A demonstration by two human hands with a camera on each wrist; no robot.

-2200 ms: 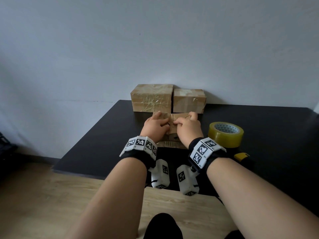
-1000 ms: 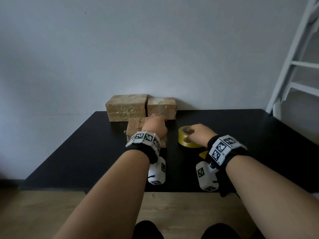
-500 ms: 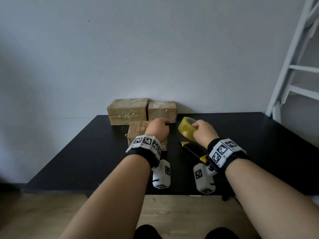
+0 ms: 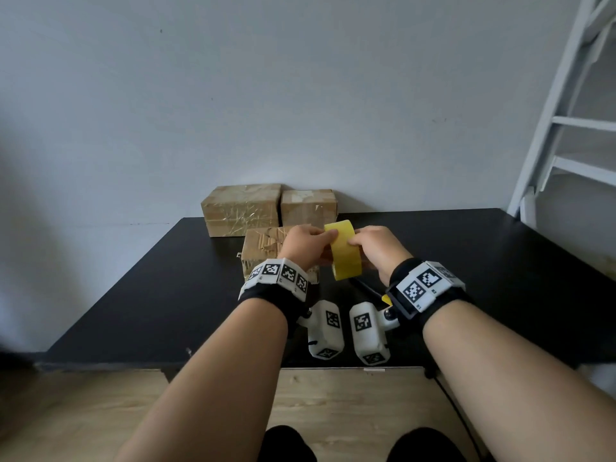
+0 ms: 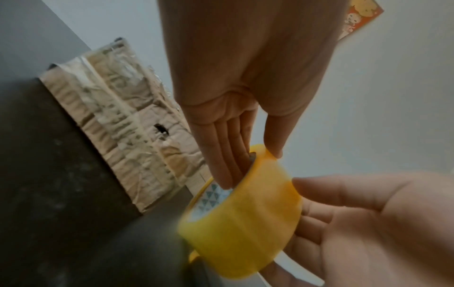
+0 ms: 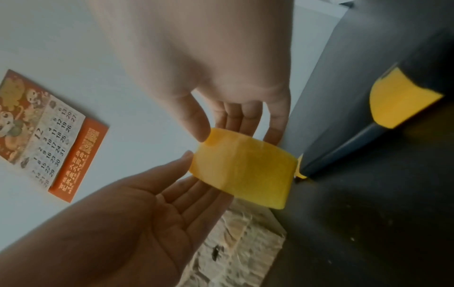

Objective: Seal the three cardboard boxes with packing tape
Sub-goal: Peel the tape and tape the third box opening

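Observation:
A yellow packing tape roll (image 4: 345, 253) is held upright above the black table (image 4: 166, 295) between both hands. My left hand (image 4: 320, 241) has its fingers inside the core and its thumb on the outer rim (image 5: 253, 167). My right hand (image 4: 358, 243) pinches the roll's other side between thumb and fingers (image 6: 236, 137). The nearest cardboard box (image 4: 263, 248), crumpled and streaked with old tape, sits just behind the left hand, partly hidden. Two taped boxes stand against the wall: a larger one (image 4: 240, 210) and a smaller one (image 4: 308, 208).
A black and yellow utility knife (image 4: 370, 290) lies on the table under my right wrist. A white ladder frame (image 4: 550, 128) stands at the right. A calendar (image 6: 44, 134) hangs on the wall. The table's front edge (image 4: 233, 365) is near my forearms.
My right hand has carried the tape roll up and left to the middle. My left hand has left the near box and taken hold of the roll.

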